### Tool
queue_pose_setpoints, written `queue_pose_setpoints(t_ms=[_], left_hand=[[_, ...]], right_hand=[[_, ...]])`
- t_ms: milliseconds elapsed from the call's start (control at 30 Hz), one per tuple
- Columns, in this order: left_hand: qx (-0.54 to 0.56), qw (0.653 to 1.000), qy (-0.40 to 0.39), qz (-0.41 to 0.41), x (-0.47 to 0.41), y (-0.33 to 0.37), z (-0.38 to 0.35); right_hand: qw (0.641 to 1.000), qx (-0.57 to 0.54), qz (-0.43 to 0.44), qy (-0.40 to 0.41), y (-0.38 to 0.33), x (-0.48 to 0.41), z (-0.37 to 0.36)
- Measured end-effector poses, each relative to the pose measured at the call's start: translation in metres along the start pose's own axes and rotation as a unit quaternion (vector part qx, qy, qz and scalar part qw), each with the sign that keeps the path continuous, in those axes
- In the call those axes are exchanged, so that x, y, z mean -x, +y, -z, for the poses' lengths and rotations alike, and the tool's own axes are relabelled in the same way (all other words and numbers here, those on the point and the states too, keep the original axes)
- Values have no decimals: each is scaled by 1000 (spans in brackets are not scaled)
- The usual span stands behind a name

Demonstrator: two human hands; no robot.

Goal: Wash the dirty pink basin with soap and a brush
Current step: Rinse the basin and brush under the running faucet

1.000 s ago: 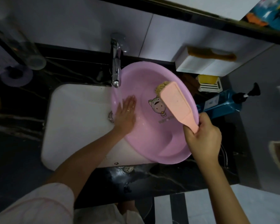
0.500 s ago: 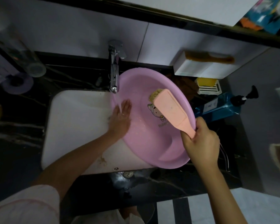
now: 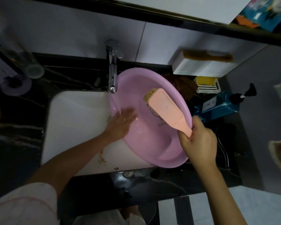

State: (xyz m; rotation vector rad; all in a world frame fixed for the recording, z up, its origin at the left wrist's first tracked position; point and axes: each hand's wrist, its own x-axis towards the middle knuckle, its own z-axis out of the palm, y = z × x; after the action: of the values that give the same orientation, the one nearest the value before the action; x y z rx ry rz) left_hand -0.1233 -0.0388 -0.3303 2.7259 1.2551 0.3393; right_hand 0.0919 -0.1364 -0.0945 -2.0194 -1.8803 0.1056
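Rinses with the left hand (image 3: 120, 123) laid flat, fingers straight and spread, on the inner wall of the pink basin (image 3: 152, 148), right under the thin stream from the tap (image 3: 112, 78). Grips the handle of the brush (image 3: 165, 109) in the right hand (image 3: 199, 143), fingers curled tight round it, brush head poised over the basin's cartoon print with bristles turned down; cannot tell whether they touch the plastic. Finds the basin itself propped on a tilt across the right side of the white sink (image 3: 75, 120), low edge down in the bowl, right rim riding up toward the dark worktop (image 3: 15, 143). Looks mid-wash: pale flecks in the wet bottom, scrubbing probably not finished. Risks a slide from here, since nothing clamps the basin, only an open palm on slick wet plastic; a firm push of the brush toward the left could skate it down into the sink or spin it under the hand. Risks spray as well, with water striking a sloped wall and likely to run or splash over the low rim. Could also nudge the blue pump bottle (image 3: 217, 106) just beside the right rim on a wide backstroke.
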Motion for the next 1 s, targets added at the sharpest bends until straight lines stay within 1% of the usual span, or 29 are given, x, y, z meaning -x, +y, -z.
queue_pose_setpoints(t_ms=[100,167,233,267,300,333,367,400,433,467,500,533,567,600,667,733,767,833,900,967,1000], left_hand=[[-17,998,50,47,-1,-16,15],[16,997,53,56,4,-5,11],[104,992,46,47,19,11,8],[154,985,55,55,28,17,10],[198,974,65,86,36,22,13],[237,958,77,140,43,28,17],[272,934,99,208,46,34,26],[311,896,131,289,45,40,33],[355,844,154,372,40,43,41],[418,782,144,440,33,43,50],[497,716,112,476,26,39,52],[577,655,73,482,20,35,56],[626,618,29,474,16,30,57],[637,612,-1,468,15,27,57],[607,634,1,479,19,20,58],[567,664,13,488,21,13,57],[540,687,19,486,21,9,58],[470,747,41,469,16,-4,61],[409,796,56,442,10,-16,69],[373,825,83,417,2,-27,77],[369,829,95,409,-2,-29,81]], right_hand=[[1000,5,-4,5,2,-1,-1],[1000,4,-2,12,2,0,-1],[1000,5,1,18,2,0,-2],[1000,5,3,19,1,1,-1],[1000,6,3,19,2,0,-1],[1000,7,1,15,3,0,-2],[1000,6,1,14,3,0,0],[1000,8,3,12,3,0,0],[1000,7,5,12,3,0,0],[1000,5,8,11,2,0,1],[1000,6,8,7,2,0,2],[1000,7,6,0,1,0,4],[1000,12,2,-14,1,-2,6],[999,20,-1,-32,2,-4,8],[997,49,11,-55,5,-11,18],[995,72,48,-54,6,-24,30],[993,77,70,-50,5,-33,36],[991,75,103,-35,0,-55,42],[991,62,109,-37,-6,-76,42],[992,56,105,-52,-11,-90,37],[991,64,102,-57,-12,-93,35]])
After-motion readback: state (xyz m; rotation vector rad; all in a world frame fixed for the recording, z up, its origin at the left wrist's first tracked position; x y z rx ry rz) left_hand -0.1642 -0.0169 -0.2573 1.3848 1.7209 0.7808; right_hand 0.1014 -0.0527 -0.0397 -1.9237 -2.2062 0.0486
